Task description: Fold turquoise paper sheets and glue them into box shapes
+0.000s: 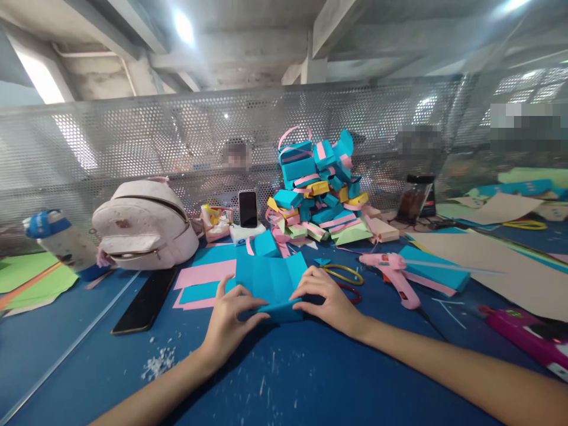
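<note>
A sheet of blue paper (270, 275) with crease lines stands tilted up in front of me, its near edge folded over. My left hand (233, 310) pinches the left end of that folded edge between thumb and fingers. At the right end, my right hand (326, 299) grips the same fold, thumb below and fingers on top. Behind and to the left of the sheet lie flat pink paper pieces (206, 274) and blue ones. To the right rests a pink glue gun (397, 275) with a clear glue stick in its back.
A heap of small folded paper bags (317, 195) rises at the back. On the left are a white backpack (144, 222), a black phone (145, 302) and a bottle (62, 242). Scissors (344, 275) lie right of the sheet; a magenta object (523, 334) sits far right.
</note>
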The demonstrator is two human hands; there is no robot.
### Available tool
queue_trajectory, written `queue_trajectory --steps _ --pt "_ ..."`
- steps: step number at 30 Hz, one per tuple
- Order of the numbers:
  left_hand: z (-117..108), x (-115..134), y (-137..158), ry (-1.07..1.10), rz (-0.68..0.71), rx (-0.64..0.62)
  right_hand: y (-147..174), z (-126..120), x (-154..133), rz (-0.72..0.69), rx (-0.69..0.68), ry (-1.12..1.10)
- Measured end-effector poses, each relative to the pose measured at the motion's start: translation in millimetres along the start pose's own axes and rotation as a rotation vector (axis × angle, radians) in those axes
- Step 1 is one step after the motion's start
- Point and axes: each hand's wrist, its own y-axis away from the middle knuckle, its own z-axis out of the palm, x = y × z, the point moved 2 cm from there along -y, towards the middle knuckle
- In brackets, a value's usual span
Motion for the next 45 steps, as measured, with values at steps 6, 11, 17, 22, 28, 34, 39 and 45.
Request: queue_trajectory --steps 6,11,17,22,28,34,39,45 --pt "-1.0 3.0 0.3 -0.028 0.06 -0.013 0.6 0.0 -2.3 -0.032 0.001 0.029" --pt "-1.1 4.8 0.2 -0.04 0.067 -0.029 0.7 1.0 -1.9 -0.039 -0.009 0.042" --pt "-1.7 7.1 0.4 -0.042 0.085 -0.037 1.1 1.8 -0.8 -0.049 -0.015 0.064" --pt "-2.1 8.1 -0.6 -0.078 0.097 -0.037 1.3 2.1 -1.1 -0.052 -0.035 0.083" --pt "-1.3 6.5 -0.1 -0.099 0.1 -0.022 0.1 1.9 -5.0 -0.051 -0.048 0.058" --pt "-4.8 13.6 1.0 -0.146 0.134 -0.005 -0.7 1.9 -9.9 -0.051 -0.09 0.041" --pt "-6.8 27.5 1.3 -0.274 0.21 0.029 1.2 3.0 -10.5 -0.092 -0.087 0.069" --pt "-6.9 38.0 -7.0 -0.295 0.223 0.015 1.2 3.2 -7.7 -0.099 -0.089 0.095"
